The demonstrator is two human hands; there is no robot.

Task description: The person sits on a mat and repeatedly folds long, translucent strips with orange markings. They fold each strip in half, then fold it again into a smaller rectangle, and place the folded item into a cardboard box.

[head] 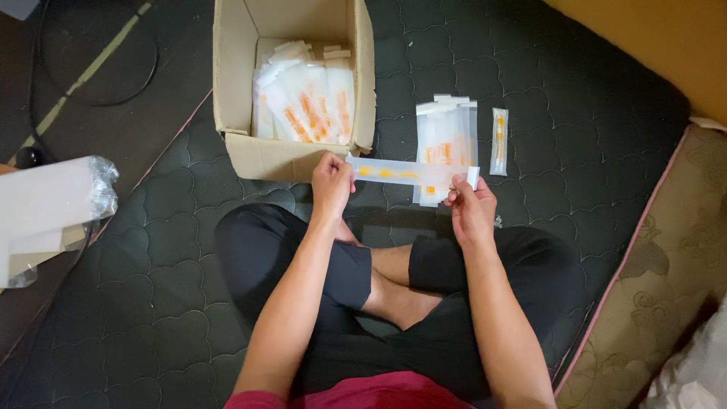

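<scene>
I sit cross-legged on a dark quilted mattress [568, 113]. My left hand [332, 185] pinches the left end of a long clear packet [401, 173] with orange contents, and my right hand [469, 208] pinches its right end, holding it level. Just behind it lies a stack of similar packets [447, 140]. One small packet [499, 141] lies alone to the right of the stack. An open cardboard box [235, 83] in front of my left hand holds several more packets [307, 98].
A white object wrapped in clear plastic [49, 204] sits at the left edge. A black cable [98, 98] loops on the dark floor at top left. A brown patterned cushion [666, 250] borders the mattress on the right.
</scene>
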